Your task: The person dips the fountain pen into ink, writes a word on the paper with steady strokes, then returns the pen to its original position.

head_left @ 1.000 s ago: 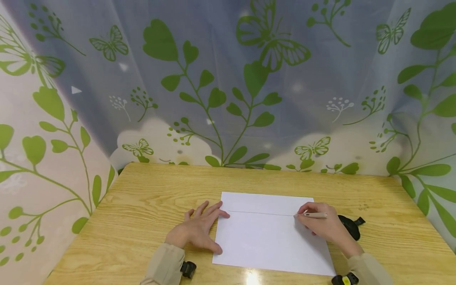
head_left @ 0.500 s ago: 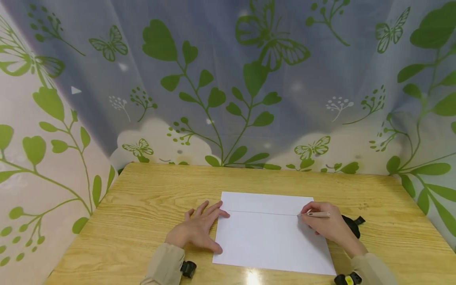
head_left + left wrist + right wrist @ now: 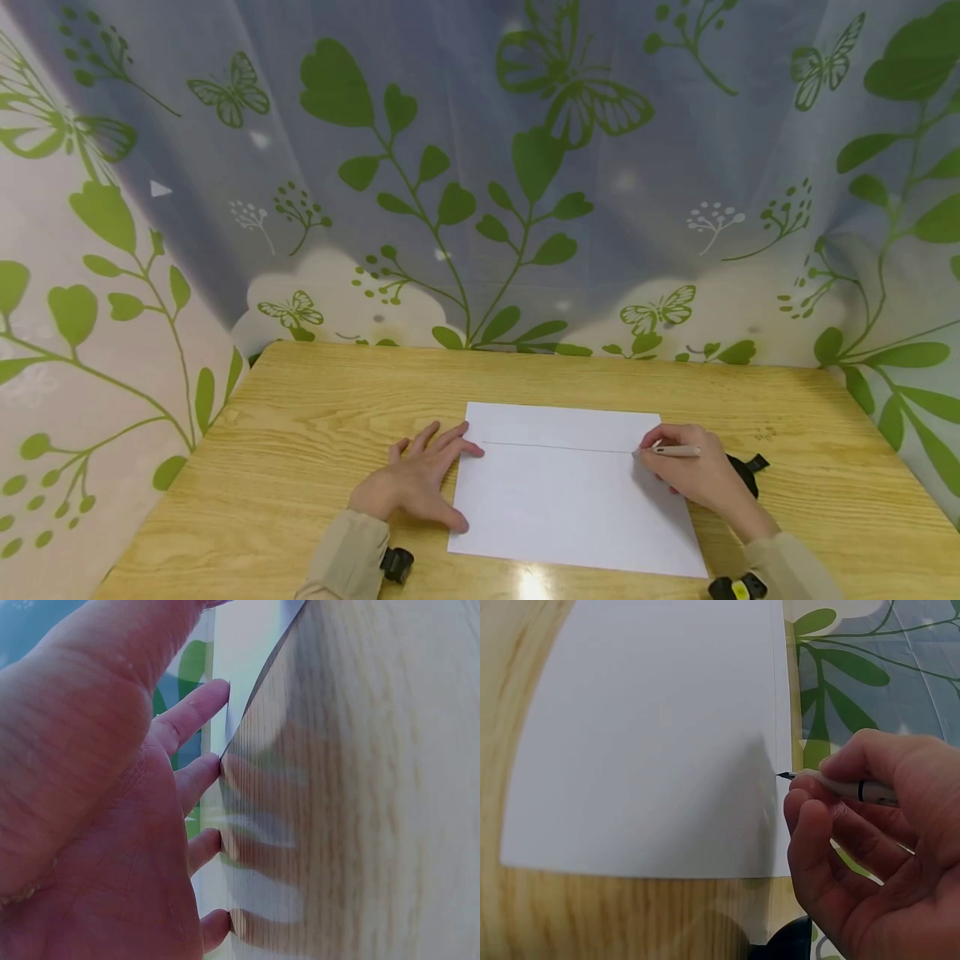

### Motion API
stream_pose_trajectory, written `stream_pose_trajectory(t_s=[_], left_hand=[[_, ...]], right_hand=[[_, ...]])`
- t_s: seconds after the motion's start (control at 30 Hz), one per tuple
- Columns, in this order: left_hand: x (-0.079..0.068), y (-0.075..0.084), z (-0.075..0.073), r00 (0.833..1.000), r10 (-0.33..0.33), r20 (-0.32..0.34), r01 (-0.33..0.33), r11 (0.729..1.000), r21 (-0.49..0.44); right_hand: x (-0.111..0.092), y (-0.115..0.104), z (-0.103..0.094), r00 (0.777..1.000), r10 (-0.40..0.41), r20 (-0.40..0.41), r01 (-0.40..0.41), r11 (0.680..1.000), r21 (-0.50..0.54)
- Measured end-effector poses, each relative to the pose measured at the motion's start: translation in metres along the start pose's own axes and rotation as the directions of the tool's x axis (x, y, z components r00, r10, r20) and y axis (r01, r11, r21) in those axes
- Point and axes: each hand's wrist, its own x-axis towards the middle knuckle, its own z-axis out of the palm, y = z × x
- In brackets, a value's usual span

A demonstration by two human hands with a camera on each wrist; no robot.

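Note:
A white sheet of paper [image 3: 562, 508] lies on the wooden table, with a thin, nearly straight dark line [image 3: 555, 447] across its upper part. My left hand [image 3: 418, 483] is spread at the sheet's left edge; its thumb and forefinger touch the paper, and the other fingertips rest at or beside the edge. Near the right edge, my right hand [image 3: 693, 471] pinches a pale pen [image 3: 678, 451]. In the right wrist view the pen [image 3: 844, 787] has a dark band and a dark pointed tip, which meets the paper at the line's right end.
A black object [image 3: 747, 475] with a short tab lies right of the paper, partly hidden by my right hand. The wooden table [image 3: 315, 400] runs back to a curtain [image 3: 480, 275] with green leaves and butterflies. Black devices [image 3: 397, 565] sit at both wrists.
My right hand and the pen have moved slightly right, and the line has grown longer toward the right edge. The left hand stays in place.

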Motion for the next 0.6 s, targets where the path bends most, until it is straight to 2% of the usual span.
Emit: stream_pose_trajectory(t_s=[0.4,0.6], left_hand=[[0.0006,-0.0011,0.0003,1.0,-0.005,0.001,0.005,1.0,-0.001],[0.0014,-0.0023,0.0007,1.0,-0.004,0.004,0.004,1.0,-0.007]], right_hand=[[-0.0027,0.0019,-0.0037,0.998,-0.062,-0.018,0.061,0.996,-0.057],[-0.0031,0.0019,-0.004,0.998,-0.062,-0.02,0.06,0.996,-0.061]])
